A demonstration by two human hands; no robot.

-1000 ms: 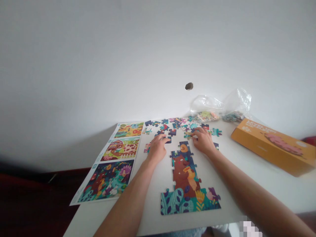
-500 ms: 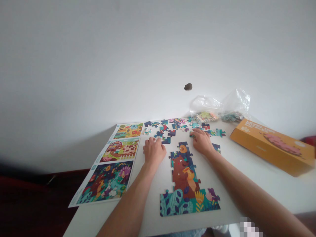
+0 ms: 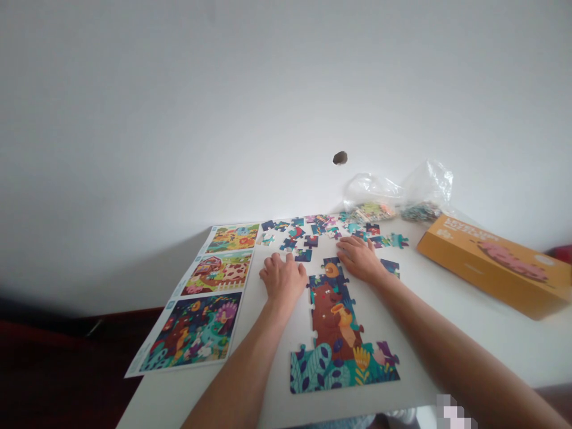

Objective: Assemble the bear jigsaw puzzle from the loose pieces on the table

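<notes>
Between our left hand (image 3: 282, 279) and right hand (image 3: 360, 257), a part-built bear puzzle (image 3: 333, 322) stretches nearer us.
Leftmost lies a paper picture sheet (image 3: 214, 274), probably for checking against; our left hand curls loosely, flat knobbed pieces (image 3: 311, 241) spread beyond both hands, likely for easy reach, our right splays palm-down. Whether either covers a piece, we cannot tell. Crinkly bags (image 3: 373, 190) and a long box (image 3: 496, 262) sit farther right.

There were one left hand (image 3: 283, 279) and one right hand (image 3: 361, 260); one joined puzzle section (image 3: 334, 325); over a dozen loose pieces (image 3: 311, 241), too crowded for an exact count; one paper sheet (image 3: 154, 330) bearing three printed scenes (image 3: 218, 272); two clear bags (image 3: 373, 186); one orange box (image 3: 494, 261); one white table (image 3: 292, 326); one wall (image 3: 179, 119) with one dark hole (image 3: 340, 158).
</notes>
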